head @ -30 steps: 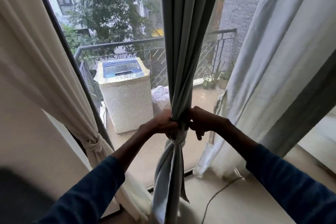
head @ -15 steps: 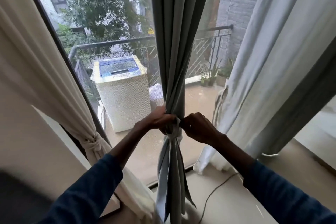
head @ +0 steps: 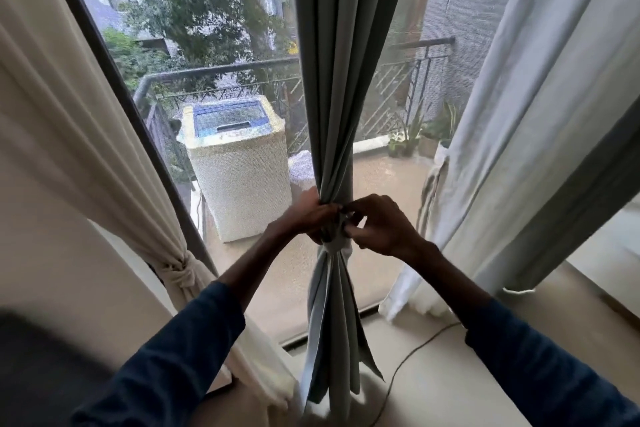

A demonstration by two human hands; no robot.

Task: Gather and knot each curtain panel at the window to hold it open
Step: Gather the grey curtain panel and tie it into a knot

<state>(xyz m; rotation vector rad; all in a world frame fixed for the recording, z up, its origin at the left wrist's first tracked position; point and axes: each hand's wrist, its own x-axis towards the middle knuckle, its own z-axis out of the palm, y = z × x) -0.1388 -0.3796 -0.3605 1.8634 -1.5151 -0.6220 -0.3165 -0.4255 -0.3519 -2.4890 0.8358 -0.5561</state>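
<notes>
A grey-green curtain panel hangs gathered in the middle of the window, cinched by a knot at waist height. My left hand grips the bunched fabric just above the knot from the left. My right hand pinches a fold of the same panel at the knot's top from the right. A cream curtain panel on the left is tied in its own knot. A pale grey curtain panel on the right hangs loose.
The dark window frame slants down behind the cream panel. Outside stand a washing machine, a balcony railing and potted plants. A thin cable runs across the beige floor near the middle panel's hem.
My right hand has shifted from a closed grip beside the knot to pinching fabric at its top. The view has tilted down a little; the knot sits snug below my hands.
</notes>
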